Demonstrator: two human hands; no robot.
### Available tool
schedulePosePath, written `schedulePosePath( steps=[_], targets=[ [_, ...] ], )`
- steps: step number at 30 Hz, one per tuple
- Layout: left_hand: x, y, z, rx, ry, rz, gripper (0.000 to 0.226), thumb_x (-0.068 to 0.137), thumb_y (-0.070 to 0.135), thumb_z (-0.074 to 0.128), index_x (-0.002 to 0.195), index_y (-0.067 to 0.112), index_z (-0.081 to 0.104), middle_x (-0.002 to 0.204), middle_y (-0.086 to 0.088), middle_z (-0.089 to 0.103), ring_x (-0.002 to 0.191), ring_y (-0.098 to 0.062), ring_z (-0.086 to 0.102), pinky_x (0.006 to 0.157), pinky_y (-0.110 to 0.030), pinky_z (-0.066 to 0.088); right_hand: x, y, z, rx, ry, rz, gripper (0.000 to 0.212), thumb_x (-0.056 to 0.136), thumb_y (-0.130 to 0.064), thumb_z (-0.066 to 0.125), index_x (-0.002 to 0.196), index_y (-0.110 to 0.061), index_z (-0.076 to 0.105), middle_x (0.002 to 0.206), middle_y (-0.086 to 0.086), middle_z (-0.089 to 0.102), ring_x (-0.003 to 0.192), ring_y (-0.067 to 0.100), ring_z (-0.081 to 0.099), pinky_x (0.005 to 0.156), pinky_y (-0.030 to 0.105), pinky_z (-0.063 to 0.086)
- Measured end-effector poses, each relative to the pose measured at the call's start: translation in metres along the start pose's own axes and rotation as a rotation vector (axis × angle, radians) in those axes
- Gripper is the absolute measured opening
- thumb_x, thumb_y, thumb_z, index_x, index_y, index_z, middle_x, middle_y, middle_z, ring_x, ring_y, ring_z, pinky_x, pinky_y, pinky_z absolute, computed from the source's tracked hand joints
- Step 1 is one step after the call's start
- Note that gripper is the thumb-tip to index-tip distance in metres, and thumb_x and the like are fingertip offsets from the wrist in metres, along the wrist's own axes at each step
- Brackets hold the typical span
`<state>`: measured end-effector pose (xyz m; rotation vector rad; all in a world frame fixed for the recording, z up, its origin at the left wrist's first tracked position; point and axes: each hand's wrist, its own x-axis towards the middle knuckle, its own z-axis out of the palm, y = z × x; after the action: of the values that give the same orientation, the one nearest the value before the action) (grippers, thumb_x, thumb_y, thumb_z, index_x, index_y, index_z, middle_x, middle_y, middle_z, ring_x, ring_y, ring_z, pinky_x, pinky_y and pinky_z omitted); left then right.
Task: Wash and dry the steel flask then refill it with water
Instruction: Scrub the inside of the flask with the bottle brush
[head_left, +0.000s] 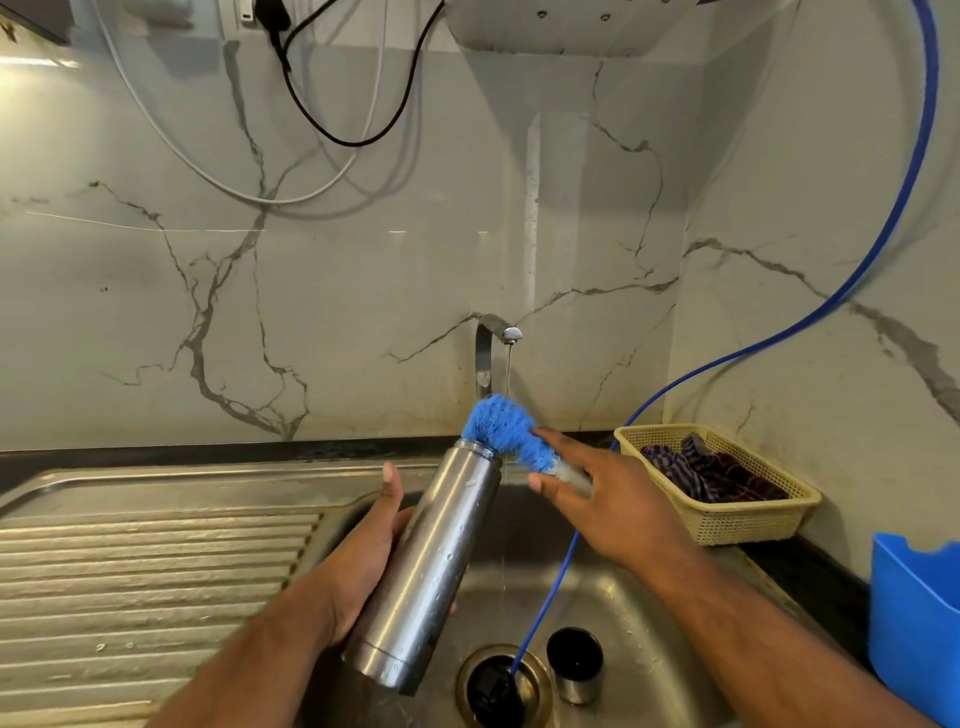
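Cap (574, 665): upright in the sink (639, 603), just beside the drain (496, 688).
Left hand (363, 561): wrapped round the flask (436, 561), which is tilted over the sink with its mouth toward the tap.
Right hand (608, 504): pinches the brush (504, 426) stem, bristles at the flask's mouth.
Tap (493, 343): running a thin stream.
Risk: the wet steel could slip from a one-handed grip, and the bristles could flick spray out of the sink.

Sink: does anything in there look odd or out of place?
Yes. A blue hose trails down across the sink straight into the drain, and a small steel cup stands beside it. The tap runs, its stream falling beside the flask.
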<state>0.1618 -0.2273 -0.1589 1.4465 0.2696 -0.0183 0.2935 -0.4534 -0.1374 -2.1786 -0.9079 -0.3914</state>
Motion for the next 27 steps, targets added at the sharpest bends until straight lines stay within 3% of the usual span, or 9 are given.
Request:
schedulePosePath(
  steps=[5,9,12,14,17,19,21,25,27],
  targets=[
    [-0.003,0.001,0.0,0.01,0.009,0.017,0.091,0.081,0.085,0.019,0.13,0.021,0.059,0.114,-0.034,0.068,0.091,-0.045,0.07,0.081,-0.05,0.06,-0.01,-0.012,0.003,-0.012,-0.217,-0.101,0.06,0.084,-0.07,0.064,0.137,-0.073,0.036,0.129,-0.021,0.065,0.105,-0.001,0.064,0.092,0.034,0.058],
    [-0.002,0.001,0.0,0.03,0.003,0.009,0.09,0.081,0.086,0.017,0.129,0.024,0.06,0.113,-0.031,0.07,0.091,-0.044,0.071,0.08,-0.049,0.06,-0.008,-0.017,0.005,0.017,-0.06,-0.022,0.062,0.089,-0.066,0.061,0.146,-0.061,0.036,0.127,-0.019,0.065,0.103,-0.002,0.062,0.093,0.033,0.057],
    [-0.004,0.003,0.005,0.053,0.072,0.094,0.071,0.094,0.074,0.022,0.122,0.022,0.063,0.099,-0.024,0.075,0.079,-0.036,0.074,0.069,-0.042,0.063,-0.016,-0.024,0.004,0.038,-0.329,-0.12,0.058,0.087,-0.062,0.068,0.138,-0.069,0.04,0.128,-0.024,0.062,0.099,-0.003,0.062,0.089,0.029,0.056],
    [-0.002,0.001,0.004,0.099,0.103,0.112,0.062,0.101,0.064,0.026,0.118,0.02,0.066,0.092,-0.018,0.077,0.071,-0.029,0.074,0.061,-0.035,0.061,-0.015,-0.025,0.005,-0.02,-0.293,-0.122,0.059,0.088,-0.066,0.064,0.139,-0.071,0.036,0.13,-0.025,0.059,0.1,-0.001,0.06,0.088,0.03,0.056],
    [-0.005,0.002,0.006,0.048,0.059,0.019,0.061,0.103,0.058,0.03,0.119,0.014,0.068,0.103,-0.026,0.074,0.074,-0.035,0.071,0.072,-0.041,0.059,-0.009,-0.02,0.004,0.011,-0.121,-0.049,0.061,0.088,-0.066,0.062,0.143,-0.065,0.035,0.131,-0.019,0.061,0.105,0.0,0.06,0.092,0.036,0.057],
    [-0.002,0.001,0.004,0.086,0.122,0.078,0.045,0.104,0.044,0.041,0.115,0.009,0.068,0.094,-0.023,0.076,0.071,-0.033,0.071,0.068,-0.042,0.06,-0.012,-0.019,0.001,0.074,-0.323,-0.102,0.059,0.086,-0.061,0.069,0.138,-0.069,0.041,0.129,-0.021,0.062,0.1,0.0,0.063,0.089,0.031,0.058],
    [-0.003,0.001,0.003,0.109,0.186,0.111,0.039,0.102,0.039,0.048,0.114,0.008,0.069,0.096,-0.023,0.076,0.078,-0.036,0.071,0.077,-0.049,0.06,-0.018,-0.025,-0.001,0.068,-0.488,-0.128,0.056,0.085,-0.059,0.072,0.133,-0.072,0.044,0.127,-0.025,0.062,0.098,-0.003,0.063,0.087,0.026,0.056],
    [-0.002,0.001,0.001,0.063,0.21,0.028,0.049,0.104,0.039,0.039,0.112,0.002,0.07,0.105,-0.032,0.071,0.097,-0.05,0.068,0.094,-0.061,0.052,-0.007,-0.023,0.003,0.0,-0.145,-0.06,0.062,0.087,-0.066,0.064,0.141,-0.07,0.035,0.129,-0.02,0.063,0.102,0.0,0.063,0.089,0.035,0.058],
    [-0.001,0.001,-0.001,0.035,0.233,0.034,0.049,0.103,0.043,0.044,0.115,0.005,0.07,0.104,-0.026,0.074,0.101,-0.047,0.069,0.09,-0.054,0.056,-0.01,-0.021,0.001,0.076,-0.311,-0.11,0.06,0.086,-0.059,0.07,0.137,-0.069,0.041,0.13,-0.025,0.062,0.105,-0.001,0.063,0.092,0.031,0.058]
  ],
)
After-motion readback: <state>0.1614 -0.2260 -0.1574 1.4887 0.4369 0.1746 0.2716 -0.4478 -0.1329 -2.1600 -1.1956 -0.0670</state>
